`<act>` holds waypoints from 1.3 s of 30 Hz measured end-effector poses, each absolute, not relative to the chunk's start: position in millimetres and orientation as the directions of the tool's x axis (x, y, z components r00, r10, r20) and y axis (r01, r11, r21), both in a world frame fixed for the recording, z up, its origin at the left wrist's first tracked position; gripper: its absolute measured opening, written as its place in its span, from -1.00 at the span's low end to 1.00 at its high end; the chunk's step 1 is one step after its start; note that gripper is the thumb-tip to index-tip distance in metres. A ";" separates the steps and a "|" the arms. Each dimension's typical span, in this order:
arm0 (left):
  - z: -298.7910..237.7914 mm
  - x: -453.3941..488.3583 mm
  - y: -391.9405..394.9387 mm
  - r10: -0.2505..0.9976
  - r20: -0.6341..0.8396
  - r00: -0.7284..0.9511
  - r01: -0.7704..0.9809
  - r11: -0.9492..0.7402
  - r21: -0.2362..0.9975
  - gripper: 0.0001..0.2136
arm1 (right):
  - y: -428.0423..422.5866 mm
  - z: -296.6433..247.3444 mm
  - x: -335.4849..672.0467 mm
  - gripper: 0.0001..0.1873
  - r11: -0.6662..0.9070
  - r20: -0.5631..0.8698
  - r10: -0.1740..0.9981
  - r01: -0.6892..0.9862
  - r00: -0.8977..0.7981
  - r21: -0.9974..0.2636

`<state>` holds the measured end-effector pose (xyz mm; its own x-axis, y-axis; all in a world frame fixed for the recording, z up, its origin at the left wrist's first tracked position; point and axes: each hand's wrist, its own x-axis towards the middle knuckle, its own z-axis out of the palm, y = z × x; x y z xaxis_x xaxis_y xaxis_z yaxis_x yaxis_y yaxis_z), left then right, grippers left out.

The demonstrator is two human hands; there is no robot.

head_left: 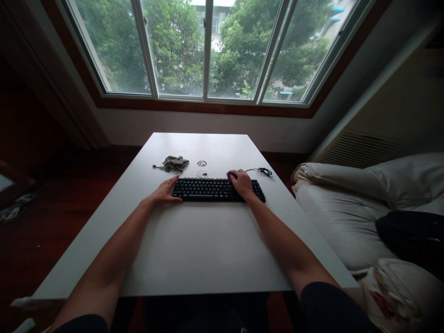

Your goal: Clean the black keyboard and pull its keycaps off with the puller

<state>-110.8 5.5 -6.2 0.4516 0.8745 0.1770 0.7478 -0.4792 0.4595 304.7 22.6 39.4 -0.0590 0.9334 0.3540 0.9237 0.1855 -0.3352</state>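
A black keyboard (208, 189) lies flat across the white table, its keys facing up. My left hand (165, 190) grips the keyboard's left end, with the thumb along the near edge and the fingers at the far corner. Over the right part of the keys, my right hand (241, 181) is closed on a small purple piece (229, 177). Most of that piece is hidden by the fingers, so I cannot tell its kind. From behind the keyboard a black cable (265, 171) runs to the right, bundled at its end.
Beyond the keyboard's left end, a crumpled grey-green cloth (175, 163) lies beside a small brush-like tool (158, 167). Two small round clear items (202, 163) rest behind the keyboard. The white table (204, 249) has a pale sofa (333, 217) on its right and a window ahead.
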 end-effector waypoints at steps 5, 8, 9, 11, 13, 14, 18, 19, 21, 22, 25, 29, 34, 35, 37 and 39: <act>-7.6 -103.4 13.2 0.879 0.197 0.435 0.758 -0.475 0.446 0.17 | 24.1 49.8 220.5 -0.67 0.300 0.322 0.930 0.868 -0.175 -0.396; -8.7 -102.9 12.9 0.877 0.221 0.426 0.759 -0.479 0.441 0.17 | 21.8 49.1 170.9 -0.67 0.336 0.292 0.930 0.841 -0.225 -0.423; -8.8 -103.2 12.3 0.878 0.226 0.423 0.756 -0.479 0.445 0.17 | 21.0 48.7 155.2 -0.66 0.349 0.285 0.927 0.836 -0.243 -0.423; -8.4 -103.9 11.0 0.876 0.232 0.423 0.747 -0.483 0.457 0.17 | 19.7 48.4 127.2 -0.65 0.390 0.288 0.914 0.820 -0.287 -0.418; -7.7 -104.6 10.0 0.873 0.244 0.423 0.737 -0.488 0.468 0.17 | 19.9 48.8 106.7 -0.64 0.403 0.284 0.909 0.818 -0.306 -0.410; -7.3 -104.8 9.7 0.872 0.248 0.421 0.735 -0.488 0.470 0.17 | 20.8 48.9 100.3 -0.65 0.398 0.277 0.911 0.825 -0.305 -0.401; -6.5 -105.6 9.3 0.877 0.238 0.418 0.741 -0.480 0.469 0.18 | 27.5 45.9 102.4 -0.68 0.342 0.224 0.934 0.874 -0.278 -0.345; -6.6 -105.6 9.3 0.877 0.234 0.419 0.742 -0.480 0.468 0.17 | 29.3 44.2 109.2 -0.69 0.333 0.213 0.938 0.881 -0.273 -0.336; -7.5 -105.6 9.7 0.876 0.234 0.421 0.741 -0.481 0.468 0.17 | 31.9 40.8 128.0 -0.69 0.318 0.207 0.943 0.890 -0.260 -0.327; -8.0 -105.4 9.9 0.877 0.237 0.418 0.741 -0.480 0.470 0.18 | 32.8 39.3 139.5 -0.69 0.311 0.210 0.944 0.893 -0.253 -0.324; -9.6 -104.9 10.5 0.883 0.233 0.408 0.739 -0.469 0.484 0.19 | 34.0 35.9 178.6 -0.69 0.271 0.203 0.955 0.912 -0.216 -0.307; -9.8 -105.1 10.3 0.887 0.226 0.402 0.741 -0.461 0.489 0.18 | 33.7 30.8 234.9 -0.69 0.216 0.209 0.965 0.931 -0.157 -0.293; -10.5 -106.0 10.1 0.877 0.237 0.417 0.739 -0.479 0.474 0.16 | 33.4 19.2 303.5 -0.71 0.139 0.267 0.962 0.946 -0.059 -0.294; -10.9 -106.2 10.1 0.876 0.239 0.419 0.738 -0.482 0.473 0.16 | 33.8 17.4 316.5 -0.71 0.115 0.275 0.961 0.948 -0.031 -0.296; -11.4 -106.3 10.1 0.878 0.240 0.414 0.739 -0.478 0.474 0.17 | 34.9 15.6 340.6 -0.73 0.059 0.288 0.957 0.950 0.034 -0.307; -11.4 -106.2 9.9 0.882 0.237 0.407 0.742 -0.471 0.476 0.18 | 36.5 16.0 359.8 -0.73 0.003 0.294 0.951 0.949 0.095 -0.316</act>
